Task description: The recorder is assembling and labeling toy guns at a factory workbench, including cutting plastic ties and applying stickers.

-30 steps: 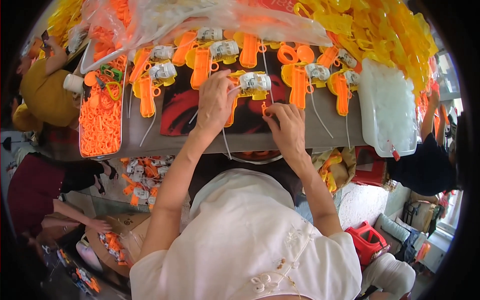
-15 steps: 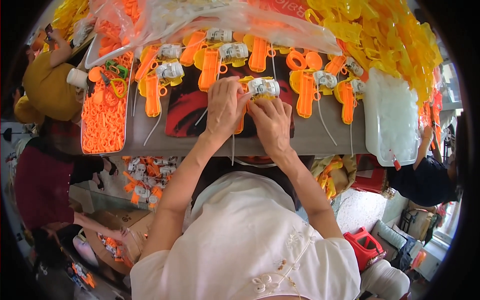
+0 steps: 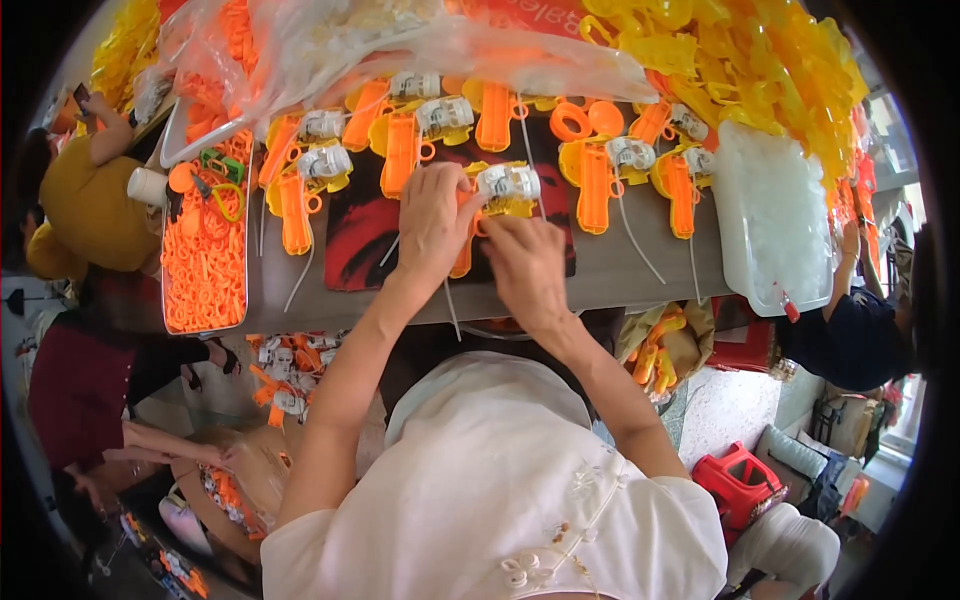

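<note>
A half-assembled toy gun, with its white mechanism on a yellow shell and an orange handle, lies on the dark red-and-black mat in front of me. My left hand is closed on its left side, fingertips at the top of the handle. Just below the mechanism, my right hand is curled with its fingertips against the handle. It is slightly blurred, and what it pinches is hidden. A thin pale tube hangs down from this gun past the table edge.
Similar toy guns with trailing tubes lie around the mat. At left is a tray of small orange parts with cutters on top. A translucent white bin stands at right, below piled yellow shells. Other people work nearby.
My right hand has dropped from the white mechanism to beside the orange handle. My left hand stays on the gun. The whole view has shifted slightly.
</note>
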Demonstrator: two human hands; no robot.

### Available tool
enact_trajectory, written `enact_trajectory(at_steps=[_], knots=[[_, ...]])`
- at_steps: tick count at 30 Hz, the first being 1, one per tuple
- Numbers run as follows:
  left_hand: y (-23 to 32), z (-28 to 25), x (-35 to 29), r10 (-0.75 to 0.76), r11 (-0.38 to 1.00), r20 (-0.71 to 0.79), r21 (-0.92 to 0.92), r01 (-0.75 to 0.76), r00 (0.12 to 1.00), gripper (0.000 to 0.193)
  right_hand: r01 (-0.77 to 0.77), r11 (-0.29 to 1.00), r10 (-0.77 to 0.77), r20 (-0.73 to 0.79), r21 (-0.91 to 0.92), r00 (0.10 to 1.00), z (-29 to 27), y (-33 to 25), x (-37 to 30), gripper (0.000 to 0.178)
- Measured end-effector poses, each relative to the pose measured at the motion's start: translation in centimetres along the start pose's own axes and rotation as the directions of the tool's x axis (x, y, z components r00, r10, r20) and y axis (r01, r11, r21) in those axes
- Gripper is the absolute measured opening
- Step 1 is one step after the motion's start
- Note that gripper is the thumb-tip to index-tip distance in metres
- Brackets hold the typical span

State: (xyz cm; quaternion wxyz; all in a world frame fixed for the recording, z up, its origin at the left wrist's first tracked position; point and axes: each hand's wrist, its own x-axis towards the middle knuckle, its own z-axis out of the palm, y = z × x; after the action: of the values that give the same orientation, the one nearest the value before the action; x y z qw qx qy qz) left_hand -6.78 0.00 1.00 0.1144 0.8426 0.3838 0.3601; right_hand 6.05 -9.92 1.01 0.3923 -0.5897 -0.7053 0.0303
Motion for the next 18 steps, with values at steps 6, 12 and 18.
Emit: enact_trajectory(at_steps=[6,12,18], knots=[[3.3,-0.8,-3.3,-0.024,0.997,0.069,0.076,0.018,0.997,0.06,-0.109,0.965,0.079,-0.131,-0.238,0.988,-2.7,3.9,2.3,0.038],[2.8,-2.5,-5.2,-0.076,0.996,0.136,0.052,0.07,0.988,0.064,-0.155,0.903,0.143,-0.062,-0.401,0.988,-3.3,4.2,1.1,0.039],[3.1,-3.8,-6.9,-0.065,0.998,0.187,0.023,0.062,0.98,0.066,-0.104,0.773,0.059,-0.092,-0.626,0.994,-1.8,6.2,1.9,0.018]])
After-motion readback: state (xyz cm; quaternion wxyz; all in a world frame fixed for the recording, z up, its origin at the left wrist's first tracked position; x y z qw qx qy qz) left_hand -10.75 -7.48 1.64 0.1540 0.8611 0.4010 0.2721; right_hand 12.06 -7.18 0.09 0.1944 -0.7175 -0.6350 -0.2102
